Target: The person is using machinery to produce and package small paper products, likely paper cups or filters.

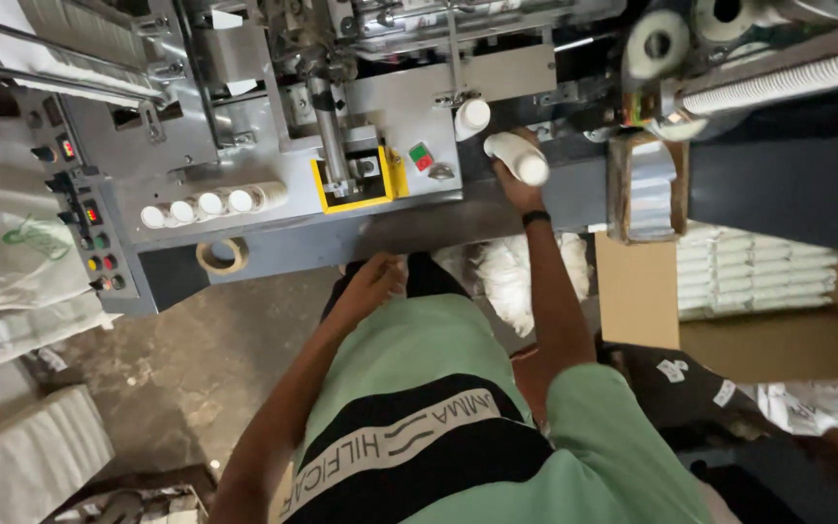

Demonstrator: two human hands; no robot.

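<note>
In the head view, looking straight down the person's front, the right hand (514, 178) is stretched forward to the grey packing machine (244, 146) and is wrapped around a white cylindrical roll (518, 158), the fingers curled closed on its body so that its rounded end pokes out beyond the knuckles toward the right; a dark band sits on that wrist. The roll is held just beside the machine's front plate, near a second white roll (470, 117) that stands in the machine a little above and to the left of it, and close to a small green and red switch (422, 156). The left hand (373, 283) hangs low, near the person's waist above the green shirt (409, 369), fingers loosely bent and slightly apart; it grips nothing that can be made out, and whether its fingertips touch the pile of white packs (511, 277) beside it cannot be told. Further left on the machine's ledge a row of white rolls (208, 203) lies side by side, well apart from both hands, with a ring of brown tape (221, 255) lying just below them on the edge. A yellow-framed fitting (353, 180) sits between that row and the switch.
</note>
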